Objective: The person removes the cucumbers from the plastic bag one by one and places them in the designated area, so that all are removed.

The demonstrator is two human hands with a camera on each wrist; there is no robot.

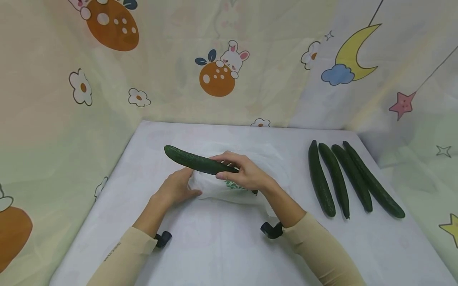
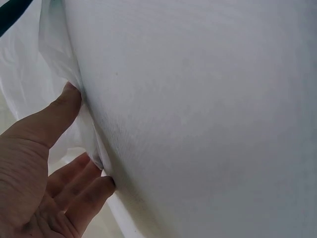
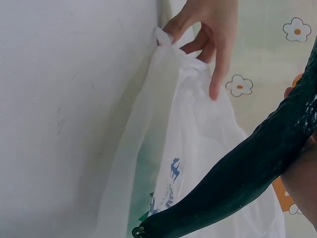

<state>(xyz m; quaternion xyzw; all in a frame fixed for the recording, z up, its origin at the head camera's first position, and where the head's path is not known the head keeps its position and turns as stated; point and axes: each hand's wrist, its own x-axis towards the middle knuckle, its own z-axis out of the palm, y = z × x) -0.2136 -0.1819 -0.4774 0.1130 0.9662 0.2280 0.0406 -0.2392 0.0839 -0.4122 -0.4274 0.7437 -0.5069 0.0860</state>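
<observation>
A dark green cucumber [image 1: 195, 161] is gripped by my right hand [image 1: 247, 172], thumb below it and fingers over the top. Its rounded end points left, and its stem end slants to the lower left in the right wrist view. Beneath it lies a thin white plastic bag [image 1: 214, 191] with green print. At the bag's left edge, my left hand [image 1: 175, 188] has thumb and fingers spread wide apart. In the left wrist view the thumb [image 2: 69, 101] touches the thin plastic, while the fingertips [image 2: 104, 183] meet its edge lower down.
Several cucumbers [image 1: 341, 180] lie side by side on the right of the white table [image 1: 218, 246]. A patterned cloth [image 1: 171, 67] with rabbits, flowers and a moon hangs behind and beside the table. Dark wrist cameras [image 1: 272, 230] are worn on both wrists.
</observation>
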